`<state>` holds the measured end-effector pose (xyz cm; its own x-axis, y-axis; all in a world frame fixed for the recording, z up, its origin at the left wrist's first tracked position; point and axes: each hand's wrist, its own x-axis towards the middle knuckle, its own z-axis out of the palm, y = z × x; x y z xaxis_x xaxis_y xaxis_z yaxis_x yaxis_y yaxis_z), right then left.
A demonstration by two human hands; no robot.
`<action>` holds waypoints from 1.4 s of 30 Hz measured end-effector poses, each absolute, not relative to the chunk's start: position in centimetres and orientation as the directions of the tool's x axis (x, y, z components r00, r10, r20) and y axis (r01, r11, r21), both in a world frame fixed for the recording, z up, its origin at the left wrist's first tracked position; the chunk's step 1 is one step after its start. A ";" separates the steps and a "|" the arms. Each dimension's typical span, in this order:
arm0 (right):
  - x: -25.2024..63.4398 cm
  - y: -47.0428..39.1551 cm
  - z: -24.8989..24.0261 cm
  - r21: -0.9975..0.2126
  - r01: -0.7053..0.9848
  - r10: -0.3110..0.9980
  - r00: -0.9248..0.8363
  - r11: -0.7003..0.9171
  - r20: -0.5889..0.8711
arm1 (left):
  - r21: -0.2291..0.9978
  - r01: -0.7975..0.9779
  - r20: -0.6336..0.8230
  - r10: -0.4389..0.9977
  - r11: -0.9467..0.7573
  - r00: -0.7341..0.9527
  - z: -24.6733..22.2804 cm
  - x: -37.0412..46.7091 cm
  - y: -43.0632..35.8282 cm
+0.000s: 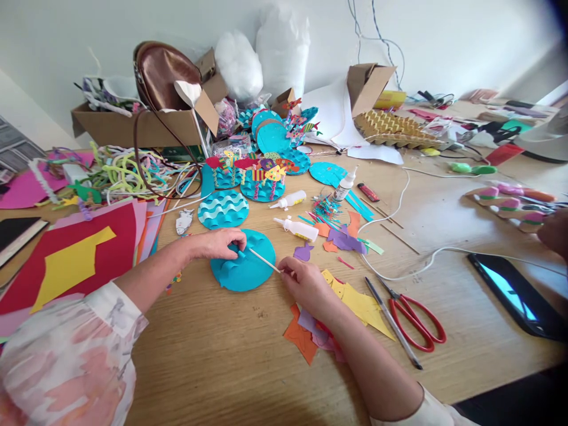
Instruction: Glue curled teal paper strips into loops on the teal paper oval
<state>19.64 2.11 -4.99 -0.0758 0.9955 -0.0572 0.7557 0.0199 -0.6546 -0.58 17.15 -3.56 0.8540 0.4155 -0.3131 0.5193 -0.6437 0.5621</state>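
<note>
1. The blue disc lies on the table, between the two hands and in front of the person. Its far left part is under the left hand; its right edge comes near the right hand.
2. The right hand is closed in a pinch on the near right end of a thin white stick.
3. The stick's long axis runs slantwise, from the right fingertips toward the far left. Its free tip is over the disc, just right of the left fingertips. Whether the tip touches the disc, I cannot tell.
4. The left hand reaches in from the left, its fingers bent down at the disc beside a small raised blue flap. Whether they pinch the flap or only press there, I cannot tell.
5. So the flap lies to the left of the right hand, along the stick's line and a little past its tip; the left hand is much the nearer to it.
6. Just far of the disc is a wavy disc. Far of the right hand lie a purple fish and, beyond it, a glue bottle.
7. Yellow paper lies just right of the right hand, and orange paper nearer the person. Further right are a pen and red scissors.
</note>
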 end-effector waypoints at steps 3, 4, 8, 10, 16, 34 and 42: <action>19.6 2.1 -4.9 -0.646 0.763 0.995 -0.079 0.016 -0.068 | 0.573 0.516 -0.312 0.412 -0.637 0.856 -3.8 -0.7 17.3; 19.6 2.1 -4.9 -0.637 0.770 0.995 -0.078 0.018 -0.067 | 0.578 0.515 -0.311 0.413 -0.633 0.856 -3.9 -0.7 17.3; 19.5 2.2 -5.0 -0.611 0.791 0.994 -0.086 0.030 -0.062 | 0.603 0.525 -0.311 0.430 -0.600 0.848 -3.8 -0.8 17.2; 19.5 2.1 -5.0 -0.608 0.794 0.994 -0.091 0.032 -0.067 | 0.616 0.533 -0.315 0.439 -0.580 0.842 -3.5 -0.7 17.1; 19.7 2.1 -4.8 -0.610 0.792 0.992 -0.096 0.028 -0.079 | 0.692 0.522 -0.304 0.453 -0.499 0.838 -3.1 -0.2 17.0; 21.4 1.7 -3.9 -0.650 0.759 0.993 -0.090 0.020 -0.075 | 0.727 0.539 -0.318 0.486 -0.426 0.814 -4.3 0.6 17.4; 19.8 1.5 -4.4 -0.652 0.751 0.994 -0.100 0.100 0.038 | 0.727 0.558 -0.335 0.502 -0.400 0.797 -3.9 0.9 17.0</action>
<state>19.76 1.54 -4.45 -0.1002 0.9942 0.0377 0.7511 0.1004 -0.6525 0.92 17.02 -3.86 0.7972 0.5023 -0.3350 0.5577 -0.4000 0.7273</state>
